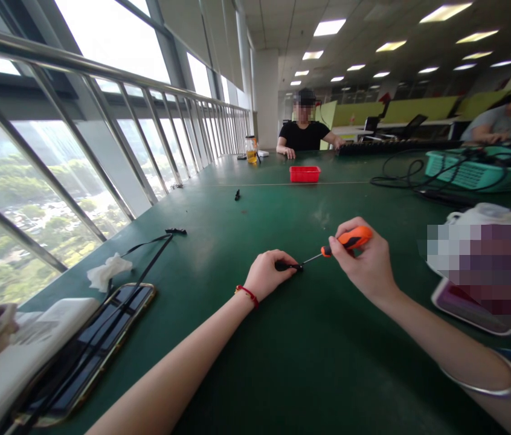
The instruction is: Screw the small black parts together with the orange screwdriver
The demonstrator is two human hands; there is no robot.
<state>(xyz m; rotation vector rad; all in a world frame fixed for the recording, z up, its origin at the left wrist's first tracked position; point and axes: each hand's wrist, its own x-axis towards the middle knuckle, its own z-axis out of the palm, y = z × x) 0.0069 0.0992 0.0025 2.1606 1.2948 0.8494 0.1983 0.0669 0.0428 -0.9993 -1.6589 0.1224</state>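
Observation:
My left hand point(270, 273) is closed on a small black part point(288, 266) low over the green table, its thumb and fingers pinching it. Most of that part is hidden by the fingers, so its kind does not show. In my right hand point(368, 260) is an orange and black screwdriver point(350, 239), gripped by the handle and tilted down to the left. Its thin metal shaft reaches the right end of the black part, where the tip appears to touch.
On the left lie a smartphone point(101, 350), a black strap point(151, 263) and a crumpled tissue point(108, 272). A red tray point(304, 174) and a small black piece point(237, 195) sit farther off. At right is a teal basket point(459, 172) with cables. A person point(304, 130) sits opposite.

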